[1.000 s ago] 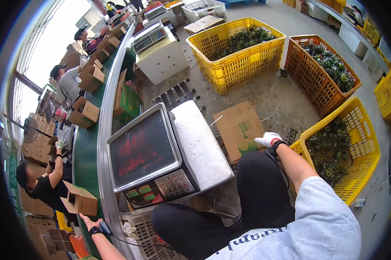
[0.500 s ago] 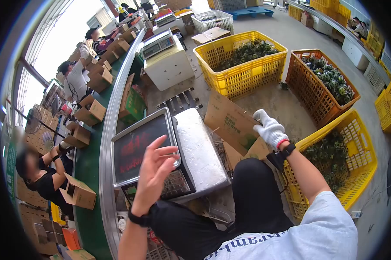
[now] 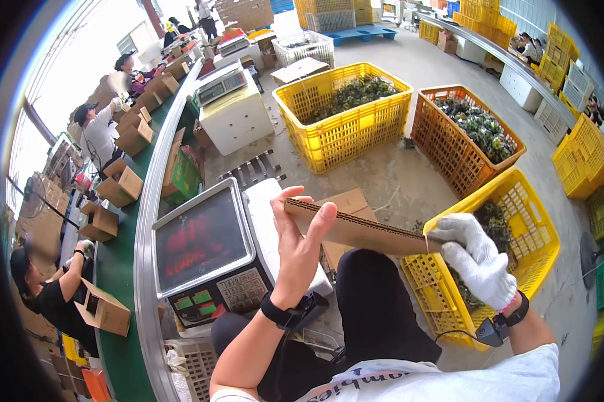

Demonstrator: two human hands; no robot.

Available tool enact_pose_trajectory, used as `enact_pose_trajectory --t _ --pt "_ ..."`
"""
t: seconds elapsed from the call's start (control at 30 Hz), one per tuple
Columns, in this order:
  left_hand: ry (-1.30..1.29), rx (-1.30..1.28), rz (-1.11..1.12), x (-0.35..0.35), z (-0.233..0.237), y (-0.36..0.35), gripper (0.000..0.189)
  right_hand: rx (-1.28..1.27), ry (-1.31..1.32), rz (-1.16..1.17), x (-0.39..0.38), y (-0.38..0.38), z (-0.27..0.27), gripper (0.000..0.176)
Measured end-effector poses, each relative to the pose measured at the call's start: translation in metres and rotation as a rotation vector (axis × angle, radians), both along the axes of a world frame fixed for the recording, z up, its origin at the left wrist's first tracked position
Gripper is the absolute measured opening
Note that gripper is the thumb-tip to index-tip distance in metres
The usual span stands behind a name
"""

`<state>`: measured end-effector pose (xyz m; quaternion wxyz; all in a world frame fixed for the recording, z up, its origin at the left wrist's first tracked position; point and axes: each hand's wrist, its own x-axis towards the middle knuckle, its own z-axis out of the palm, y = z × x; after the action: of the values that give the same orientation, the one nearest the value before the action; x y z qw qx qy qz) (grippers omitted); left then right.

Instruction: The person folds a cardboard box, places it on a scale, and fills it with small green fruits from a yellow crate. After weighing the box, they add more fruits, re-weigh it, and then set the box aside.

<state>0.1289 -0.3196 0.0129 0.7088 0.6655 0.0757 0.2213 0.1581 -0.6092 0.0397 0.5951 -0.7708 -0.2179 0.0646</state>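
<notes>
A flattened brown cardboard box (image 3: 362, 231) is held edge-on in front of me, between both hands, above my black-trousered knee. My left hand (image 3: 298, 241), bare with a black wristband, grips its left end with thumb on top. My right hand (image 3: 479, 258), in a white knit glove, clamps its right end. Just left of my left hand stands a weighing scale (image 3: 205, 251) with a dark screen, a keypad and a white foam pad on its platform.
A yellow crate (image 3: 536, 231) of dark green produce sits by my right knee; an orange crate (image 3: 459, 157) and another yellow crate (image 3: 355, 130) stand beyond. More flat cardboard (image 3: 349, 201) lies on the floor. A green conveyor (image 3: 117, 268) with open boxes runs on the left, with other people working along it.
My right hand lifted the flat cardboard off the floor and swung it toward me. My left hand came up from the left and took hold of its other end.
</notes>
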Motion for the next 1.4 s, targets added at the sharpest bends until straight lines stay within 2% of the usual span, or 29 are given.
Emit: enact_pose_trajectory --t 0.07,0.13,0.2,0.33,0.37,0.67,0.73,0.8,0.83,0.9,1.0,1.07,1.1,1.17,1.2,1.27,1.33,1.37,1.4 --pt "-0.021 0.099 0.052 -0.006 -0.009 -0.004 0.063 -0.059 0.09 0.013 -0.001 0.005 -0.002 0.033" --pt "-0.008 0.152 0.06 -0.013 -0.009 -0.008 0.067 -0.032 0.189 0.0 0.004 0.009 -0.007 0.036" --pt "-0.044 0.325 0.11 -0.019 -0.009 -0.01 0.071 0.037 0.251 0.009 0.014 0.006 -0.013 0.041" --pt "-0.076 0.435 0.123 -0.032 -0.01 -0.011 0.075 0.005 0.266 0.001 0.023 0.006 -0.009 0.048" --pt "-0.064 0.362 0.101 -0.035 -0.009 -0.01 0.075 -0.007 0.255 -0.004 0.024 0.008 -0.007 0.049" --pt "-0.117 0.225 0.087 -0.039 0.0 -0.014 0.079 -0.09 0.155 -0.052 0.022 0.011 0.026 0.055" --pt "-0.152 0.203 0.106 -0.035 0.002 -0.015 0.08 -0.285 0.143 0.066 0.023 0.014 0.033 0.056" --pt "-0.201 0.398 0.166 -0.034 0.004 -0.016 0.081 -0.363 0.114 0.073 0.026 0.016 0.03 0.057" --pt "-0.204 0.398 0.167 -0.035 0.005 -0.017 0.081 -0.304 0.199 0.081 0.029 0.017 0.03 0.058" --pt "-0.209 0.636 0.071 -0.041 0.006 -0.02 0.086 -0.244 0.28 0.092 0.036 0.02 0.025 0.059" --pt "-0.072 0.896 -0.085 -0.054 0.009 -0.041 0.092 -0.364 -0.089 -0.197 0.056 0.029 -0.007 0.058" --pt "-0.11 0.884 -0.131 -0.056 0.007 -0.04 0.094 -0.193 -0.123 -0.169 0.073 0.041 -0.005 0.049" --pt "-0.143 0.864 -0.173 -0.058 0.01 -0.035 0.095 -0.232 -0.166 -0.101 0.074 0.034 0.003 0.045" --pt "-0.208 0.837 -0.22 -0.068 0.024 -0.027 0.1 -0.281 -0.296 0.0 0.054 0.04 0.054 0.036" --pt "-0.215 0.727 -0.265 -0.075 0.029 -0.023 0.101 -0.364 -0.431 0.039 0.049 0.037 0.068 0.029" --pt "-0.197 0.501 -0.245 -0.085 0.027 -0.015 0.096 -0.455 -0.499 0.084 0.032 0.034 0.086 0.024" --pt "-0.159 0.214 -0.01 -0.082 0.02 -0.013 0.09 -0.499 -0.466 0.168 0.012 0.031 0.091 0.025" --pt "-0.097 0.089 -0.022 -0.078 0.018 -0.008 0.086 -0.638 -0.387 0.18 0.001 0.032 0.097 0.03" --pt "-0.102 0.088 -0.029 -0.074 0.011 -0.005 0.086 -0.666 -0.286 0.162 -0.008 0.033 0.094 0.038"
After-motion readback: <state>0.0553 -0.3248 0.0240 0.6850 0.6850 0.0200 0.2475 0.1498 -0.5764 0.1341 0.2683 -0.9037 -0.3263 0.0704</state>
